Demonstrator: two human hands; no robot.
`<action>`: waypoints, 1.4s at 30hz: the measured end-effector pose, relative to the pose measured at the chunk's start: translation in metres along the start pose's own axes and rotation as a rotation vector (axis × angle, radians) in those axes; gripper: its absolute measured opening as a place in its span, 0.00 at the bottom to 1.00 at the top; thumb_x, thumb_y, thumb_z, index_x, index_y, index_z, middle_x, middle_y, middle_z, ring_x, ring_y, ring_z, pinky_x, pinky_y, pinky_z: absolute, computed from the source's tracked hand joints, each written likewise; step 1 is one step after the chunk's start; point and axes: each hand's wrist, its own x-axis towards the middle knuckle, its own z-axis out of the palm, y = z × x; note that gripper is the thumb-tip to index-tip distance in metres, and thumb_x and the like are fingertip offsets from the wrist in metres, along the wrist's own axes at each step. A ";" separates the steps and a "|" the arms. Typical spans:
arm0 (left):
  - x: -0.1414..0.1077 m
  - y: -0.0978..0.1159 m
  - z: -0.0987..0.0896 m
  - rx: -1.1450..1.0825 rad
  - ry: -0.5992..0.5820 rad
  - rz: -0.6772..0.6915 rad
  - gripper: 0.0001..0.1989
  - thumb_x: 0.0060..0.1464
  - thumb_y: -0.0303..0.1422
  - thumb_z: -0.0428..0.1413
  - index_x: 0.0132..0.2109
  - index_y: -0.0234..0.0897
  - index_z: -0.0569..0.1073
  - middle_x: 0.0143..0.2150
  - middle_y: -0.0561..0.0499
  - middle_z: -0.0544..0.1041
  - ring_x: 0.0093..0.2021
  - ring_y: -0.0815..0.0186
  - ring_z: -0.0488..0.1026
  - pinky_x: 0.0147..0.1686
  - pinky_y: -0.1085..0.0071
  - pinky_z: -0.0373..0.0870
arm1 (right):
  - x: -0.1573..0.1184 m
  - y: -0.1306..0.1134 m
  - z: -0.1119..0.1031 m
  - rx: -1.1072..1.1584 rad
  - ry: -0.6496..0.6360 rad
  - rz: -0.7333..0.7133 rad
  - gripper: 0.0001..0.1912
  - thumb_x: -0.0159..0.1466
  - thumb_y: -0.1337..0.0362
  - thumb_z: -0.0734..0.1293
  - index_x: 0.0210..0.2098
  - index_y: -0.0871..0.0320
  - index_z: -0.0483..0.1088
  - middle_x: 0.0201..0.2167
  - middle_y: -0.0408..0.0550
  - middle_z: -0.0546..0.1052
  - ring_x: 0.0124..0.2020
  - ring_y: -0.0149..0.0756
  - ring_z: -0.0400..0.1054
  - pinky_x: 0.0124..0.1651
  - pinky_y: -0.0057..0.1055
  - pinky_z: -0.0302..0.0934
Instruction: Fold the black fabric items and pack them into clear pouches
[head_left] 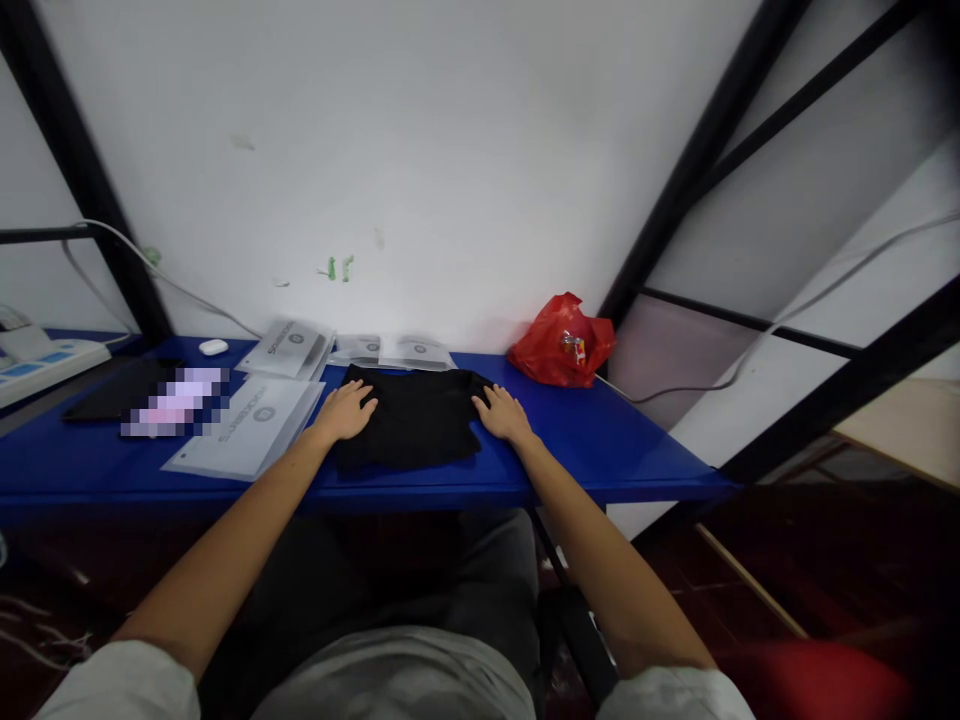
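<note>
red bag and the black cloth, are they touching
Apart. The head view shows a strip of the blue table between the red bag and the right edge of the black cloth.

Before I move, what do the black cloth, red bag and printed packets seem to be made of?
Black cloth: probably woven or knit fabric, matte, with limp, uneven edges; fibre unclear.
Red bag: likely thin plastic, glossy, with crinkled folds.
Printed packets: seemingly pale frosted plastic, smooth and flat, though coated paper stays possible.
</note>
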 end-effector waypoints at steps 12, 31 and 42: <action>0.008 0.000 0.001 -0.014 -0.055 -0.029 0.28 0.62 0.42 0.36 0.65 0.34 0.57 0.68 0.43 0.51 0.68 0.56 0.46 0.63 0.53 0.45 | 0.010 0.000 0.000 0.023 -0.021 -0.018 0.32 0.67 0.50 0.47 0.65 0.62 0.49 0.68 0.56 0.47 0.68 0.43 0.38 0.66 0.44 0.36; 0.005 -0.001 -0.001 -0.040 -0.011 -0.032 0.26 0.62 0.40 0.39 0.62 0.33 0.61 0.67 0.43 0.56 0.67 0.58 0.50 0.63 0.56 0.47 | 0.010 0.004 0.002 0.051 0.039 -0.027 0.30 0.67 0.52 0.50 0.63 0.61 0.55 0.66 0.55 0.52 0.67 0.42 0.44 0.66 0.42 0.39; 0.004 -0.002 0.000 -0.036 0.081 -0.011 0.23 0.60 0.37 0.42 0.58 0.35 0.67 0.63 0.44 0.64 0.63 0.58 0.58 0.61 0.61 0.53 | 0.007 0.004 0.001 0.072 0.102 -0.047 0.27 0.67 0.55 0.53 0.61 0.62 0.59 0.64 0.56 0.58 0.65 0.42 0.49 0.64 0.39 0.44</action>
